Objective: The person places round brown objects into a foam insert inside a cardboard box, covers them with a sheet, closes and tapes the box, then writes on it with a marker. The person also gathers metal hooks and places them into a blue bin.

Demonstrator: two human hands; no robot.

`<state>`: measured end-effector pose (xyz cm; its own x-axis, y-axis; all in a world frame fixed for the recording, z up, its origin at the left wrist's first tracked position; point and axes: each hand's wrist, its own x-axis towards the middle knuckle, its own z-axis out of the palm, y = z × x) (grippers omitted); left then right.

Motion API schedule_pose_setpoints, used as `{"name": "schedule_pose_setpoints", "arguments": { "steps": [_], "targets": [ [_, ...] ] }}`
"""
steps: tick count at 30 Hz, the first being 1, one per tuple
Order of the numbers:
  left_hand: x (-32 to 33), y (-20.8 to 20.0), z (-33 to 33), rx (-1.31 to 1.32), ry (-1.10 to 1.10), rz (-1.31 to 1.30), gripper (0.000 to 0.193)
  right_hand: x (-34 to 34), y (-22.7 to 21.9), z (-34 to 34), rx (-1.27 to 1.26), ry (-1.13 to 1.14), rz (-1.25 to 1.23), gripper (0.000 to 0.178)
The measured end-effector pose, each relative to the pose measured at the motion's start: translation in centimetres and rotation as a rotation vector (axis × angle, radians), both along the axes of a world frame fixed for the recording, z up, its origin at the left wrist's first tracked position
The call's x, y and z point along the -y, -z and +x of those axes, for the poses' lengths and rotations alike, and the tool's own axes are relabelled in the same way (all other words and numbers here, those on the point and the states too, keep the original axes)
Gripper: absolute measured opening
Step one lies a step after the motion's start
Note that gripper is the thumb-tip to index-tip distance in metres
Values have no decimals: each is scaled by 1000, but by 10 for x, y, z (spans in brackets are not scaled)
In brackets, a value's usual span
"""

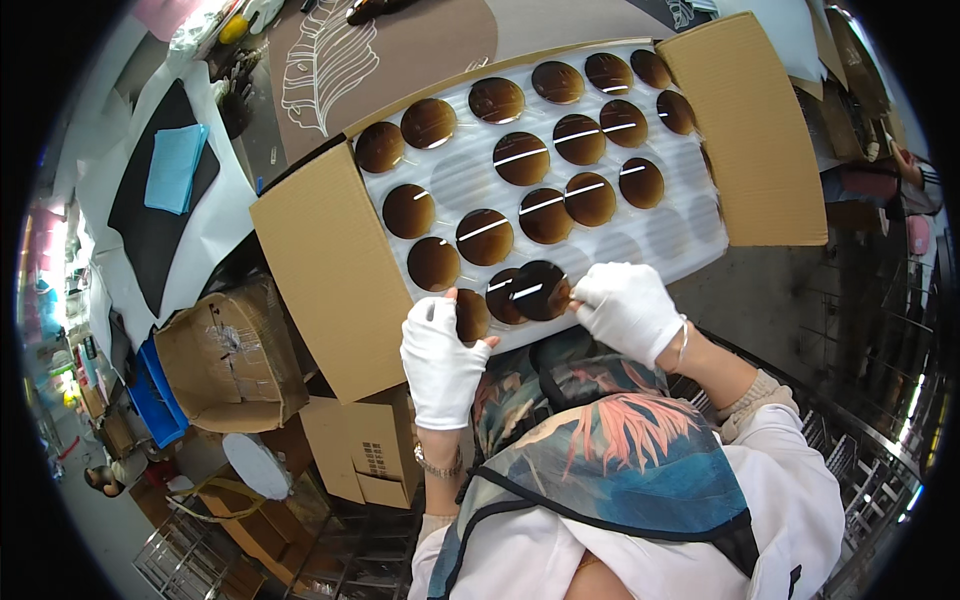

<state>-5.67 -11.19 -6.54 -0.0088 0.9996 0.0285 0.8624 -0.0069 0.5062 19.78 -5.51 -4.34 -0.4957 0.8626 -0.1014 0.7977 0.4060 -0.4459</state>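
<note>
While a dark round lens [545, 288] is gripped at its right edge between the thumb and fingers of the right hand [632, 312], part of another brown lens [502, 302] is covered by it from the right. The held lens is kept over the near part of an open carton [335, 275]; whether the two lenses touch cannot be told. Both hands are gloved in white.

The left hand [443, 362] is placed at the near left, its thumb and a finger spread at the edge of a third lens [471, 315]. The left side of that lens is hidden by the glove — whether it is gripped or only touched cannot be made out.

Farther off, rows of brown lenses [521, 158] are spread over a translucent white sheet [543, 115], a few of them overlapping. Faint round shapes are seen in the sheet toward the near right, but what lies there is blurred. The carton's left and right flaps are folded outward. At the far side a brown surface [400, 60] with a leaf drawing is partly covered by the carton and cut off at the upper edge. Below, the view is filled by a patterned apron [640, 450].
</note>
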Motion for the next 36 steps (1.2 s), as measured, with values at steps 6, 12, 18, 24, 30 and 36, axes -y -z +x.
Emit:
{"name": "schedule_pose_setpoints", "arguments": {
  "steps": [6,12,18,24,30,36],
  "targets": [
    [-14,-18,1,-176,101,-91,64,-6,-8,43,223,58,49,11],
    [-19,-27,16,-237,188,-98,80,-12,-13,89,403,191,7,15],
    [-41,-24,60,-220,369,-56,69,-17,-17,135,469,356,-7,16],
    [-51,-38,74,-163,412,-87,62,-20,-22,181,567,502,56,12],
    [-80,-35,124,-240,465,-10,54,-62,-19,179,506,531,103,17],
    [-120,-17,161,-487,152,-20,67,-75,-18,147,360,463,80,25]
  ]
}}
